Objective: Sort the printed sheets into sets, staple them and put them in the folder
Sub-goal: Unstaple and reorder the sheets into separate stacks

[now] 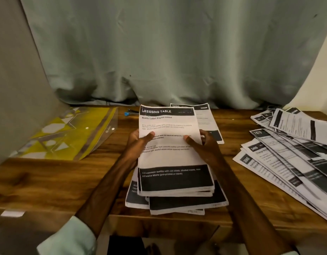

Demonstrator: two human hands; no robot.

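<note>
Squarely in the middle of the wooden table (48, 177), both hands hold a stack of printed sheets (170, 159), raised at its far end. The top page is headed "DRESSING TABLE" and "Bottle Label Replacement", with a black band across its near end. The left hand (137, 144) grips the stack's left edge, thumb pressed flat on the page and fingers tucked out of sight behind. The right hand (202, 146) grips the right edge the same way, thumb on the print and fingers curled round the margin.

Under the stack's near end lie two lower piles (186, 202), overlapping and reaching the table's front edge. Behind the stack, towards the back edge, a single sheet (211, 122) headed "3800" lies flat. Along the right edge a fanned spread of sheets (287, 153) overlaps, numbers such as 3565 and 3406 showing.

At the left edge rests the folder (70, 133), clear plastic over yellow, with a snap button. Near the back edge sits a small blue-tipped object (128, 113), too small to identify. A grey-green curtain (177, 52) hangs behind.
</note>
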